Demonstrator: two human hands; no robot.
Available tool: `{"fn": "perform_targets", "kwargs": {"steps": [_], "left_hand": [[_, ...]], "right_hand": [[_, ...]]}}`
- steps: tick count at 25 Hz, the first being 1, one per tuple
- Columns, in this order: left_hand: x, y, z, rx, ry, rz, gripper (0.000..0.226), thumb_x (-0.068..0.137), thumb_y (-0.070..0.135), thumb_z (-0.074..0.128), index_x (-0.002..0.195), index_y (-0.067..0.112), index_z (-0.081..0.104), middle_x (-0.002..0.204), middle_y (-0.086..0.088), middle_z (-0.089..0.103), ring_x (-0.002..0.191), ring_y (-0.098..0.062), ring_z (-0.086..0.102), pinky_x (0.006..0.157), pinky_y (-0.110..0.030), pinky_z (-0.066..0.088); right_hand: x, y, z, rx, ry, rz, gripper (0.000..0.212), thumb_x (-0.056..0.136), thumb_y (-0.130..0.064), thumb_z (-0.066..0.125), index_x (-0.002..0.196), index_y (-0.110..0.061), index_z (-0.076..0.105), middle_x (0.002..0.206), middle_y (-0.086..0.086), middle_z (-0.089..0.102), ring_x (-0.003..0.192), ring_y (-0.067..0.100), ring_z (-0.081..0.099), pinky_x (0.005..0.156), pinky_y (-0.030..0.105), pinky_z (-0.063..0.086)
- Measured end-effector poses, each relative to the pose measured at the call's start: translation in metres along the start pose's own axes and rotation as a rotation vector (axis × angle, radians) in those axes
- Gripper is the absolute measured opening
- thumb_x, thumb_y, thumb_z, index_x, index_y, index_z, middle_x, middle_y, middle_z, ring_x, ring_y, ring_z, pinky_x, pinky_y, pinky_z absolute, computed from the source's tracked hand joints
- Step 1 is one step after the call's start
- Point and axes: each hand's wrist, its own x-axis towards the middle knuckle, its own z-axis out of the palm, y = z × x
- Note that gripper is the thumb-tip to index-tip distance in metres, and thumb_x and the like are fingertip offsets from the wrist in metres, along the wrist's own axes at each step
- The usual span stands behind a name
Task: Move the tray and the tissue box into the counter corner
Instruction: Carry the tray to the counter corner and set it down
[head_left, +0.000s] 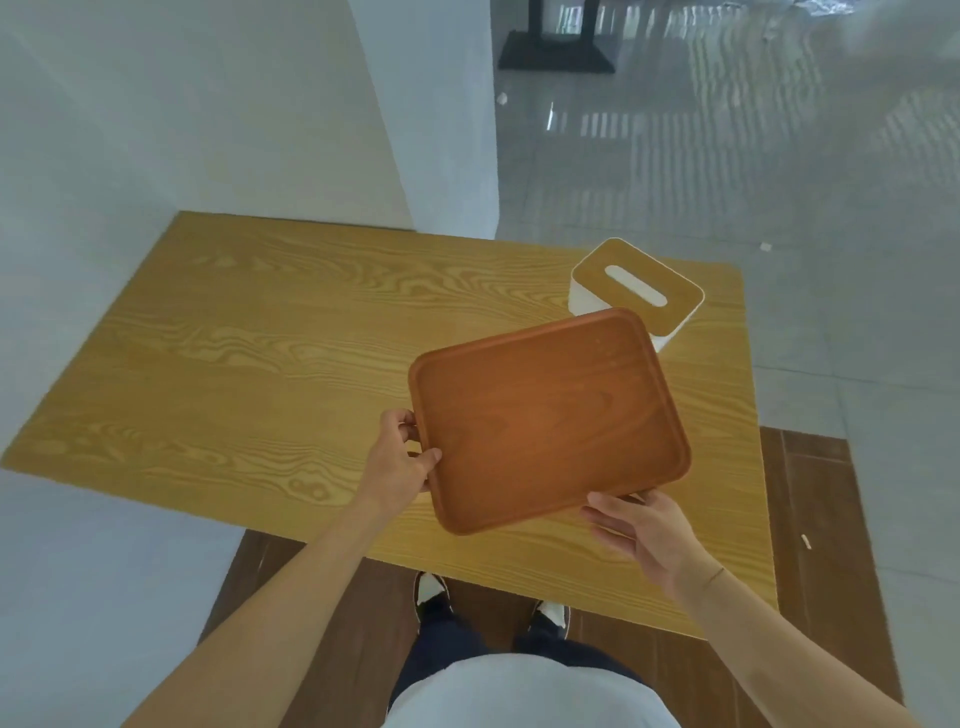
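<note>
A brown wooden tray (545, 415) with rounded corners hangs tilted above the right half of the light wooden counter (260, 364). My left hand (400, 457) grips its left rim, thumb on top. At the tray's near right corner my right hand (639, 530) has fingers under the rim. Behind the tray, at the counter's far right, stands a white tissue box (636, 291) with a wooden lid and a white slot; the tray hides its near lower corner.
White walls (208, 130) meet the counter along its left and far sides, forming a corner at the far left. A glossy tiled floor (779, 156) lies to the right. Dark wooden flooring and my shoes (434, 592) show below the counter's near edge.
</note>
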Motion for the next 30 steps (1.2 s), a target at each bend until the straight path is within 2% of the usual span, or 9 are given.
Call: {"fn": "perform_targets", "kwargs": {"steps": [5, 7, 10, 12, 17, 20, 23, 27, 30], "left_hand": [[0.0, 0.001, -0.074, -0.081, 0.107, 0.06, 0.044, 0.091, -0.003, 0.064, 0.119, 0.019, 0.039, 0.105, -0.005, 0.057, 0.067, -0.006, 0.068, 0.053, -0.032, 0.06], [-0.001, -0.004, -0.107, -0.108, 0.149, 0.078, 0.046, 0.091, -0.002, 0.065, 0.119, 0.023, 0.04, 0.105, -0.004, 0.057, 0.071, -0.01, 0.068, 0.056, -0.038, 0.062], [-0.003, -0.019, -0.16, -0.151, 0.204, 0.097, 0.05, 0.091, -0.001, 0.066, 0.122, 0.027, 0.04, 0.105, -0.004, 0.057, 0.082, -0.025, 0.067, 0.063, -0.052, 0.062], [-0.003, -0.03, -0.193, -0.183, 0.23, 0.109, 0.053, 0.091, 0.0, 0.066, 0.124, 0.031, 0.039, 0.106, -0.004, 0.057, 0.084, -0.029, 0.066, 0.063, -0.054, 0.062], [-0.001, -0.06, -0.276, -0.217, 0.257, 0.12, 0.058, 0.091, 0.002, 0.067, 0.13, 0.033, 0.037, 0.108, -0.006, 0.056, 0.085, -0.028, 0.067, 0.058, -0.044, 0.062], [0.001, -0.073, -0.317, -0.2, 0.283, 0.121, 0.058, 0.091, 0.002, 0.067, 0.128, 0.034, 0.037, 0.109, -0.006, 0.056, 0.078, -0.019, 0.068, 0.052, -0.032, 0.059], [0.007, -0.083, -0.346, -0.207, 0.283, 0.121, 0.06, 0.09, 0.002, 0.067, 0.134, 0.031, 0.036, 0.109, -0.007, 0.055, 0.077, -0.019, 0.068, 0.053, -0.033, 0.059], [0.021, -0.093, -0.368, -0.188, 0.297, 0.104, 0.061, 0.091, 0.005, 0.068, 0.136, 0.031, 0.036, 0.109, -0.005, 0.055, 0.078, -0.019, 0.069, 0.054, -0.034, 0.06], [0.039, -0.096, -0.381, -0.183, 0.307, 0.086, 0.062, 0.091, 0.006, 0.068, 0.137, 0.03, 0.035, 0.108, -0.005, 0.056, 0.079, -0.02, 0.069, 0.055, -0.034, 0.06]], "right_hand": [[0.014, -0.02, 0.074, -0.118, -0.087, -0.075, 0.056, 0.075, -0.009, 0.086, 0.124, -0.01, 0.057, 0.106, 0.008, 0.078, 0.095, 0.028, 0.075, 0.081, 0.04, 0.058], [0.017, -0.021, 0.108, -0.15, -0.118, -0.097, 0.058, 0.075, -0.011, 0.087, 0.125, -0.011, 0.057, 0.112, 0.01, 0.075, 0.095, 0.027, 0.075, 0.082, 0.041, 0.058], [0.018, -0.015, 0.162, -0.199, -0.156, -0.124, 0.056, 0.075, -0.014, 0.088, 0.123, -0.01, 0.059, 0.113, 0.011, 0.075, 0.096, 0.027, 0.075, 0.082, 0.04, 0.058], [0.019, -0.013, 0.197, -0.23, -0.174, -0.145, 0.056, 0.074, -0.014, 0.088, 0.122, -0.011, 0.06, 0.113, 0.01, 0.075, 0.096, 0.027, 0.075, 0.081, 0.039, 0.058], [0.022, 0.004, 0.284, -0.314, -0.23, -0.183, 0.06, 0.069, -0.021, 0.09, 0.121, -0.014, 0.061, 0.106, 0.005, 0.078, 0.096, 0.027, 0.075, 0.078, 0.037, 0.058], [0.024, 0.018, 0.326, -0.323, -0.247, -0.188, 0.062, 0.064, -0.024, 0.091, 0.118, -0.015, 0.062, 0.102, 0.003, 0.079, 0.096, 0.027, 0.075, 0.076, 0.037, 0.057], [0.028, 0.027, 0.355, -0.326, -0.255, -0.179, 0.064, 0.06, -0.026, 0.091, 0.116, -0.014, 0.064, 0.101, 0.004, 0.079, 0.096, 0.027, 0.075, 0.078, 0.037, 0.057], [0.046, 0.031, 0.379, -0.331, -0.255, -0.166, 0.055, 0.069, -0.02, 0.089, 0.117, -0.011, 0.064, 0.101, 0.005, 0.079, 0.095, 0.026, 0.075, 0.079, 0.037, 0.058], [0.065, 0.028, 0.397, -0.35, -0.251, -0.158, 0.055, 0.069, -0.02, 0.09, 0.116, -0.01, 0.065, 0.1, 0.006, 0.079, 0.094, 0.026, 0.075, 0.078, 0.037, 0.058]]}}
